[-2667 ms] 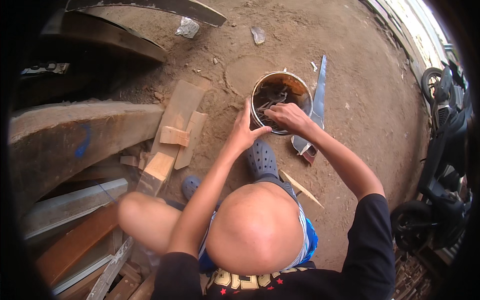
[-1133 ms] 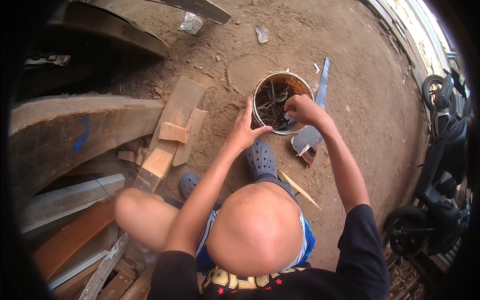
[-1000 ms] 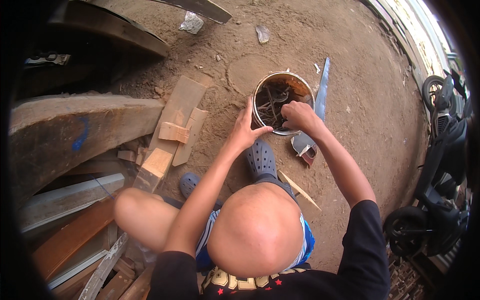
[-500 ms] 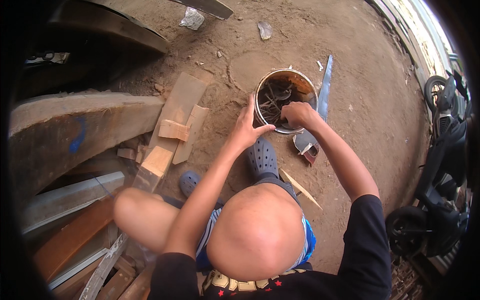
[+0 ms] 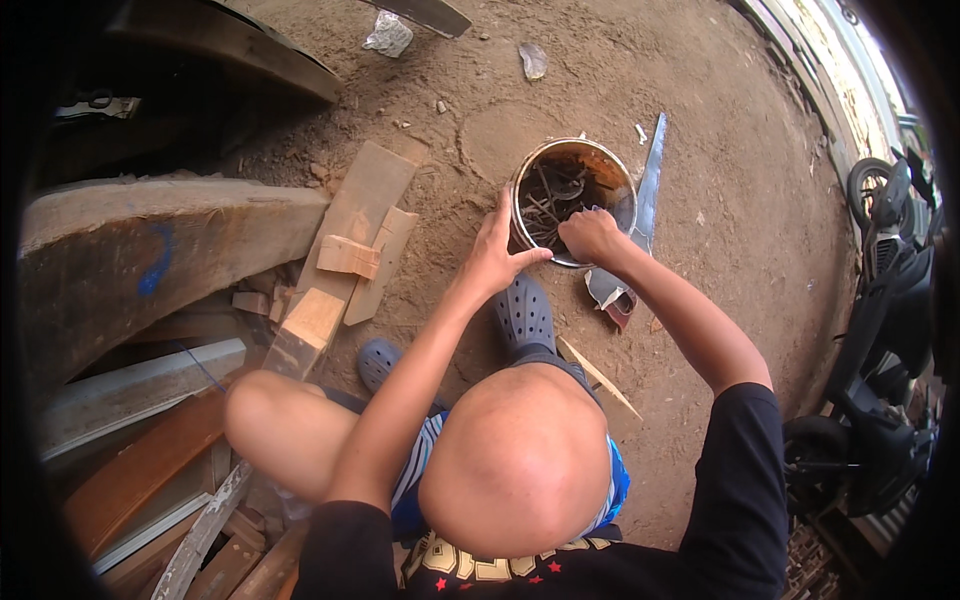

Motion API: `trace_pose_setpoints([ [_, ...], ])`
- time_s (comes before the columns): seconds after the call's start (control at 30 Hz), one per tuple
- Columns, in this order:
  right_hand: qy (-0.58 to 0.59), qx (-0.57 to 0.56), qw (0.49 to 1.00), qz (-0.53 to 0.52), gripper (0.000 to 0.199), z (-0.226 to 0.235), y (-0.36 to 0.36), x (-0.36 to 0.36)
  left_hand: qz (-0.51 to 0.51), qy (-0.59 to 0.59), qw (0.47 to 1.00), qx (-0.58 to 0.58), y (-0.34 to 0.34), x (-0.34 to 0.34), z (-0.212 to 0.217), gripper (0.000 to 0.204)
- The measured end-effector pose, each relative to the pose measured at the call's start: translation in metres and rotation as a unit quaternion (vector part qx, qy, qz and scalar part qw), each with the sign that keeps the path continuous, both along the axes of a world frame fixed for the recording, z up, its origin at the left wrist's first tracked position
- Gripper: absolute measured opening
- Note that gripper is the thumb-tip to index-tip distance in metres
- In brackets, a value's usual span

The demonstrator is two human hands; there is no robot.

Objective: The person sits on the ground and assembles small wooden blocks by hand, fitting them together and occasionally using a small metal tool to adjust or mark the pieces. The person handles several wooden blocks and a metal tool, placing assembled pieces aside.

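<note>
A round metal bucket (image 5: 573, 262), rusty inside, stands on the dirt ground in front of me. Thin, dark pieces like long nails (image 5: 545, 205) lie jumbled in it. My left hand (image 5: 492, 246) holds the bucket from its near left side, fingers along the outer wall and thumb stretched along the near rim. Over the near right rim, my right hand (image 5: 590, 236) reaches into the bucket with its fingers curled. Whatever lies in those fingers is hidden. Right beside the bucket is a hand saw with a long grey blade (image 5: 652, 180).
At left are a plank (image 5: 362, 205), a small wood block (image 5: 348, 257), a thick beam (image 5: 170, 235) and piled timber. A pointed wood piece (image 5: 605, 380) lies near my clog (image 5: 524, 312). A motorcycle (image 5: 885, 290) stands far right. Clear plastic scraps (image 5: 388, 35) lie farther ahead.
My right hand has shifted slightly left and down within the bucket's near side, its fingers still curled. My left hand keeps its place on the bucket.
</note>
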State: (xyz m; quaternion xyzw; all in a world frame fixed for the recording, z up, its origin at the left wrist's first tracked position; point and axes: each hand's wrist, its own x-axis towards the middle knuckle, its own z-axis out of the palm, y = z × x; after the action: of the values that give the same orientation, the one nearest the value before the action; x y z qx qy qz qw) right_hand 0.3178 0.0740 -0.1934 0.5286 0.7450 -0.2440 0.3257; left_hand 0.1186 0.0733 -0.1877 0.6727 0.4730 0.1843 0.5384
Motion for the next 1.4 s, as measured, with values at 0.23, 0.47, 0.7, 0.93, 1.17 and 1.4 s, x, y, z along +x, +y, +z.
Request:
trace_pose_setpoints([
  [0.23,0.057,-0.054,0.997,-0.026,0.031,0.007,0.005,0.014,0.006,-0.003,1.000,0.012,-0.002,0.000,-0.002,0.116],
  [0.47,0.077,-0.068,0.995,0.014,0.031,-0.015,0.012,0.021,-0.002,0.005,1.000,0.023,-0.001,0.001,-0.006,0.116],
  [0.7,0.126,0.044,0.991,-0.030,0.017,-0.011,0.003,0.001,0.006,0.001,1.000,-0.005,0.000,-0.002,-0.002,0.115],
  [0.93,0.231,0.162,0.955,0.089,0.016,-0.024,-0.002,0.000,-0.006,-0.003,1.000,0.014,-0.002,-0.001,-0.007,0.115],
  [1.17,0.250,0.188,0.940,0.134,0.012,-0.015,0.002,0.016,0.000,-0.013,1.000,0.020,-0.001,0.000,-0.008,0.115],
  [1.4,0.177,0.137,0.973,0.048,0.008,-0.002,0.001,0.025,-0.006,-0.001,1.000,0.025,-0.002,-0.003,-0.010,0.116],
])
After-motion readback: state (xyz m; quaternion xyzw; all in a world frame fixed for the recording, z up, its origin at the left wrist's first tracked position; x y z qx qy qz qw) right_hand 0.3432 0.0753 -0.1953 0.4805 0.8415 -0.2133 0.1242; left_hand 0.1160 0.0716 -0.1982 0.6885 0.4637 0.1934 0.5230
